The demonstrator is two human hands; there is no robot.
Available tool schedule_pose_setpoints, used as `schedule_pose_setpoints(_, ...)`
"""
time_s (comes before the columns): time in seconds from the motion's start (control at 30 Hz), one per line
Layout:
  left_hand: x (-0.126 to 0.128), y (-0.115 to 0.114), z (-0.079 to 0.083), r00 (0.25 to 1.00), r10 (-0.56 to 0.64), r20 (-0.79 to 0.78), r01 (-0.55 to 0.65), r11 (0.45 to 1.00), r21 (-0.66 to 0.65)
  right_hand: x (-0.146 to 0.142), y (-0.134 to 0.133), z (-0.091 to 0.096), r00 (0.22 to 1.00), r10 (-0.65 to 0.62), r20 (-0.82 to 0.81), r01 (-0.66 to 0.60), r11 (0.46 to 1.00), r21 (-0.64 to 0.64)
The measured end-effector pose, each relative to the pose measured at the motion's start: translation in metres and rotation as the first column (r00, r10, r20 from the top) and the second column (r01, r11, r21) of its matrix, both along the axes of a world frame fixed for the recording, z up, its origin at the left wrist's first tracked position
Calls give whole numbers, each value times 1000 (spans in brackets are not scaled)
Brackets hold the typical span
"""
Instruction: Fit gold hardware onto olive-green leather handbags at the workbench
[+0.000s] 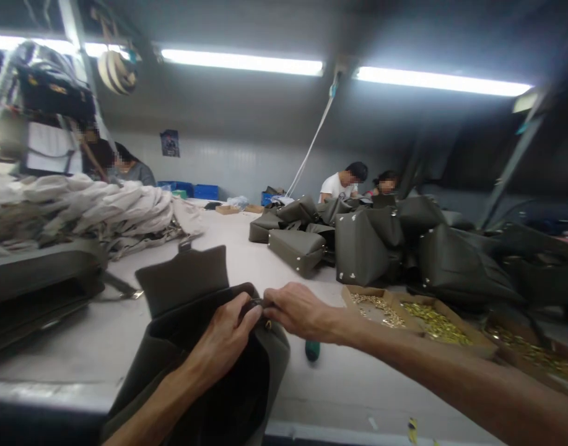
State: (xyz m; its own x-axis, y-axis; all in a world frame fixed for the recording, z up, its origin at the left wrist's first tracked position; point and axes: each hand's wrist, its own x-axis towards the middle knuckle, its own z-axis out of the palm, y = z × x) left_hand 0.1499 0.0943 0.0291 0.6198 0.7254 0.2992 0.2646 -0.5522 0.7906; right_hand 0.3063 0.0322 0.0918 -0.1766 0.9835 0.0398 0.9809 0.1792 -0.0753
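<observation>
A dark olive handbag [139,371] stands in front of me, mouth up and flap [184,279] raised on the far side. At its upper right edge my left hand [232,328] is closed, thumb and fingers pinching the rim. Close against it, my right hand [293,310] is also closed, its fingertips at a small dark part on the same edge; the exact part is too small and covered to name. Just below the fingertips shows a small gold-coloured ring [268,324]. A green-handled tool [312,351] lies on the table under my right forearm.
Shallow boxes of small gold-coloured metal parts [435,322] sit at the right. Many dark bags [362,244] are piled behind them. Another bag [37,285] and heaped pale cloth [93,207] occupy the left. Several people work farther back.
</observation>
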Motion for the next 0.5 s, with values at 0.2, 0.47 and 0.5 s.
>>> schedule_pose_setpoints(0.2, 6, 10, -18, 1000, -6, 4, 5, 995, 102, -1, -3, -6, 960, -142, -240, 142, 990, -19)
schedule_pose_setpoints(0.47, -1, 5, -8, 996, -16, -89, 31, 986, 165, 0, -8, -17, 849, -266, -456, 224, 964, -145)
schedule_pose_setpoints(0.5, -1, 5, -4, 994, -41, -101, 55, 989, 140, -1, -9, -16, 853, -255, -455, 217, 967, -134)
